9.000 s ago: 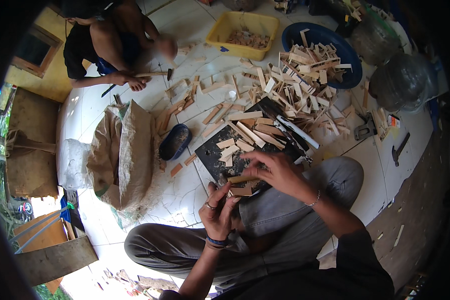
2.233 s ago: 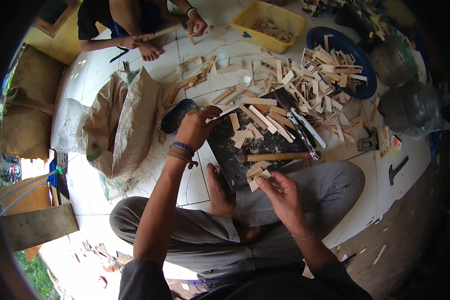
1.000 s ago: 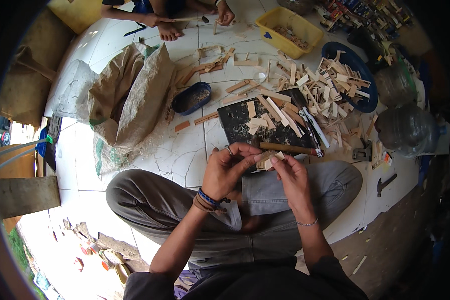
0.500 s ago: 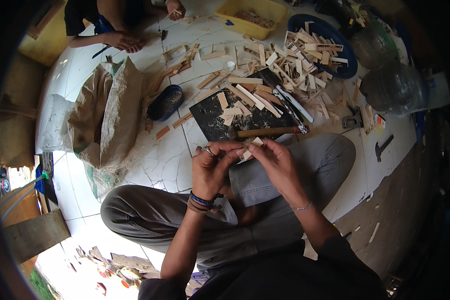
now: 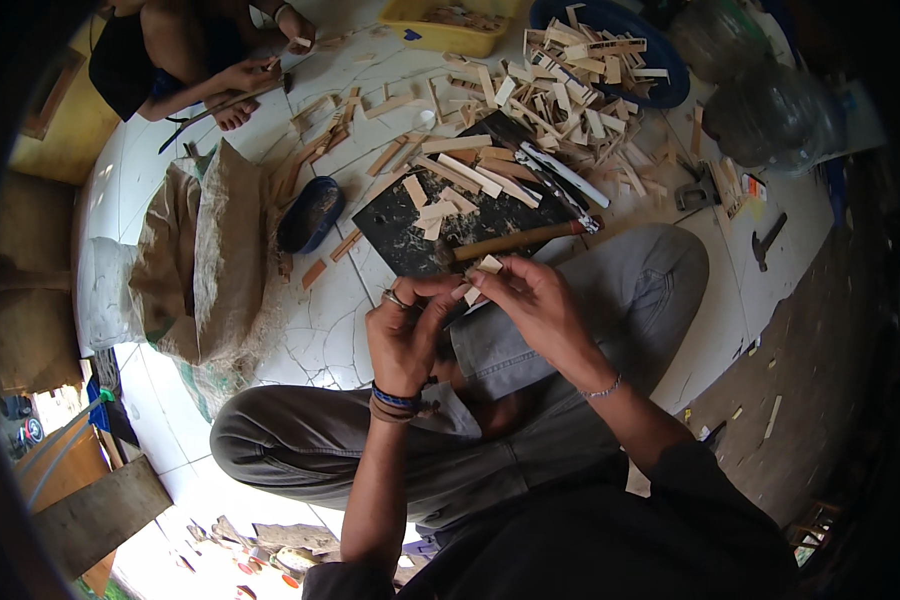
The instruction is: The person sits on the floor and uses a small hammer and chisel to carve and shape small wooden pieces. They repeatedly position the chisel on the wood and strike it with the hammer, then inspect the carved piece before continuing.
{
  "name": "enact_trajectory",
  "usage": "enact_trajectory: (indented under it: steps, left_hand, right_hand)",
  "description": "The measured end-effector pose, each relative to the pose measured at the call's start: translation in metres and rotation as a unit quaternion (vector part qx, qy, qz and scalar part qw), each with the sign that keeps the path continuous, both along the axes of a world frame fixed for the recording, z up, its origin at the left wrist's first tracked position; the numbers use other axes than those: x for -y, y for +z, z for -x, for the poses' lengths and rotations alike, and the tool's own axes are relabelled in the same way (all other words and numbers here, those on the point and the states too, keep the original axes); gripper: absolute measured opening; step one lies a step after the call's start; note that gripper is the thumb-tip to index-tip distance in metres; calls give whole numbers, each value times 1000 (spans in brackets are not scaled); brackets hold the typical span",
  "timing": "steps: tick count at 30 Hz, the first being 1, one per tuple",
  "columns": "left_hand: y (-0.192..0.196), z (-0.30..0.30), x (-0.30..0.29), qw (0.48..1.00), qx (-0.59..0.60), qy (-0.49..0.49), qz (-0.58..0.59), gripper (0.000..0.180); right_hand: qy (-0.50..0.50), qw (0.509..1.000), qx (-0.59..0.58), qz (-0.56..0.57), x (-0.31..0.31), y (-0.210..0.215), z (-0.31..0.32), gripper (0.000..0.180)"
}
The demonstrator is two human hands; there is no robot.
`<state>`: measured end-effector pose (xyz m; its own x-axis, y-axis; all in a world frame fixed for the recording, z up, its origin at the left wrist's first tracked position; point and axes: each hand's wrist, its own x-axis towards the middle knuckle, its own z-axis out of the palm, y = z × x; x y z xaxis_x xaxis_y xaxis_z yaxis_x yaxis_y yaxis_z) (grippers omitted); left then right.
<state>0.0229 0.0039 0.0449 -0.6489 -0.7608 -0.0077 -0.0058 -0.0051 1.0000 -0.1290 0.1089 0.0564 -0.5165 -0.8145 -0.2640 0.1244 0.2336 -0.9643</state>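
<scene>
Both my hands meet above my crossed legs around a small pale wooden piece (image 5: 489, 265). My left hand (image 5: 405, 335), with a ring and dark wristbands, pinches it from the left with thumb and fingertips. From the right, my right hand (image 5: 538, 305), a thin bracelet on its wrist, grips it between thumb and fingers. Part of the piece is hidden by my fingertips. Just beyond the hands a hammer (image 5: 515, 243) with a wooden handle lies across a black board (image 5: 395, 235). Several pale wood strips (image 5: 470, 174) lie on that board.
A blue basin (image 5: 670, 88) heaped with wooden pieces stands far right, beside a yellow tub (image 5: 450, 38). A small blue container (image 5: 311, 214) and a burlap sack (image 5: 232, 255) are on the left. Another hammer (image 5: 767, 243) lies at right. Another person's hand (image 5: 250, 75) works at far left.
My view has shifted, so the floor items sit higher in the picture. My hands still hold the wooden piece together. The other person's hand has lifted off the floor area.
</scene>
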Motion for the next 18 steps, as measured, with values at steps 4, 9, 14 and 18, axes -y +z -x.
enact_trajectory:
  steps: [4, 9, 14, 18]
  left_hand:
    - [2, 1, 2, 996, 27, 0, 86, 7]
    - [9, 1, 1, 973, 46, -3, 224, 7]
    - [13, 2, 1, 950, 41, -9, 308, 12]
    - [12, 2, 0, 943, 43, -3, 329, 17]
  right_hand:
    - [2, 1000, -13, -4, 1, 1, 0, 30]
    - [-2, 1000, -25, -8, 0, 1, -1, 29]
    - [0, 1000, -25, 5, 1, 0, -1, 29]
    - [15, 1000, -2, -5, 1, -2, 0, 23]
